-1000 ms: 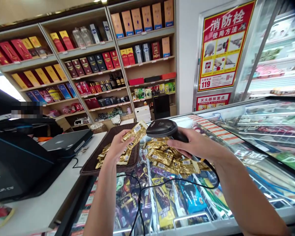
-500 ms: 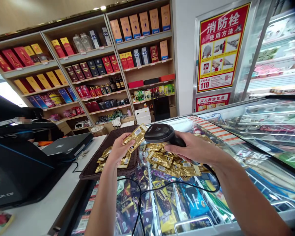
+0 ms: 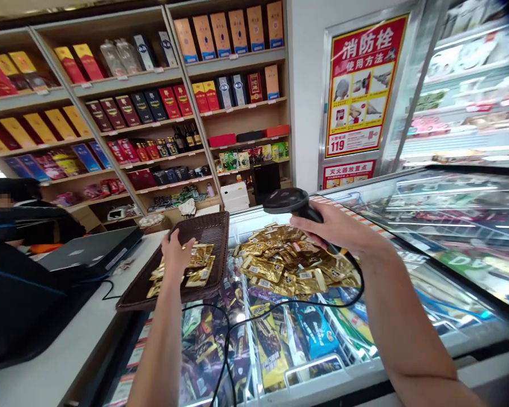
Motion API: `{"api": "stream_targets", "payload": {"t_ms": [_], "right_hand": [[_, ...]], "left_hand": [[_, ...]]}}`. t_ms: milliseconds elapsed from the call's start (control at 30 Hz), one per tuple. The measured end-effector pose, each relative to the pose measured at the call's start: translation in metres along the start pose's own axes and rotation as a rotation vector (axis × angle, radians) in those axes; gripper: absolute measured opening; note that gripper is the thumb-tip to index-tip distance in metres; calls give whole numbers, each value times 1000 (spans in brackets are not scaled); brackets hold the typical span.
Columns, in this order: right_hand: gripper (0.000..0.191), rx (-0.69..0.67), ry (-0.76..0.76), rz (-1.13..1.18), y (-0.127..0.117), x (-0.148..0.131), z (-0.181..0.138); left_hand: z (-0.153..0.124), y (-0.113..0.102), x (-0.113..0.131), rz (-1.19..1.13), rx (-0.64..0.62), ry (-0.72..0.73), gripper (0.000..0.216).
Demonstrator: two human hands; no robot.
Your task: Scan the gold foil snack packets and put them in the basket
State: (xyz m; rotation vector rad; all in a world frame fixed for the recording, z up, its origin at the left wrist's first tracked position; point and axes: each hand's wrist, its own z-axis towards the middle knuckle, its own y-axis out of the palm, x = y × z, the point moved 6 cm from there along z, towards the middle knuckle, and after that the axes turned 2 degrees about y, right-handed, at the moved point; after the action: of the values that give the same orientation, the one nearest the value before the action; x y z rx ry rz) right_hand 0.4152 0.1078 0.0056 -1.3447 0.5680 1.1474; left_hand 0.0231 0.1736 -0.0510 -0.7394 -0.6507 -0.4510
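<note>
A black handheld barcode scanner (image 3: pixel 286 201) is gripped by my right hand (image 3: pixel 328 223), its head pointing left above a heap of gold foil packets (image 3: pixel 280 263) on the freezer's glass lid. From its handle a black cable (image 3: pixel 275 310) loops down across the glass. My left hand (image 3: pixel 178 250) hovers over the dark brown woven basket (image 3: pixel 214 226), fingers apart and nothing visible between them. Several gold packets (image 3: pixel 200 273) lie in the basket under and beside that hand; some are hidden behind it.
Below the glass, the chest freezer (image 3: pixel 318 390) holds wrapped ice creams. At left stands a white counter (image 3: pixel 89 333) with a black monitor (image 3: pixel 12 299) and a flat dark device (image 3: pixel 93 251). A person (image 3: pixel 29 212) is behind it. Shelves of boxes (image 3: pixel 148 107) line the back.
My left hand has moved left and down to the basket and let go of the gold packet. The scanner has risen slightly and moved off the packet. The view has shifted a little.
</note>
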Motion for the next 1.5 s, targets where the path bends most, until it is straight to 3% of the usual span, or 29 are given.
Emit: {"api": "stream_targets", "payload": {"t_ms": [67, 167, 233, 333, 533, 667, 833, 1100, 1300, 1500], "right_hand": [[43, 34, 8, -17, -6, 3, 3], [42, 57, 21, -22, -10, 6, 5], [42, 48, 19, -15, -11, 5, 4], [42, 37, 8, 3, -13, 2, 1], [43, 58, -17, 13, -18, 3, 1], [42, 64, -34, -9, -17, 4, 2], [40, 54, -19, -18, -13, 1, 1], [41, -29, -26, 34, 1, -5, -4], [41, -162, -75, 132, 22, -15, -10], [42, -254, -59, 215, 38, -23, -15]], "left_hand": [[-12, 29, 17, -54, -135, 48, 52], [-52, 87, 46, -186, -534, 144, 40], [-79, 112, 58, -142, -656, 236, 33], [-99, 127, 58, -89, -677, 270, 30], [-105, 130, 47, 274, -844, 292, 53], [-100, 131, 46, 253, -831, 242, 65], [-90, 125, 51, -6, -782, 164, 14], [-53, 72, 50, -616, -486, -146, 39], [-41, 51, 41, -891, -270, -349, 20], [-43, 47, 40, -1010, -180, -438, 8]]}}
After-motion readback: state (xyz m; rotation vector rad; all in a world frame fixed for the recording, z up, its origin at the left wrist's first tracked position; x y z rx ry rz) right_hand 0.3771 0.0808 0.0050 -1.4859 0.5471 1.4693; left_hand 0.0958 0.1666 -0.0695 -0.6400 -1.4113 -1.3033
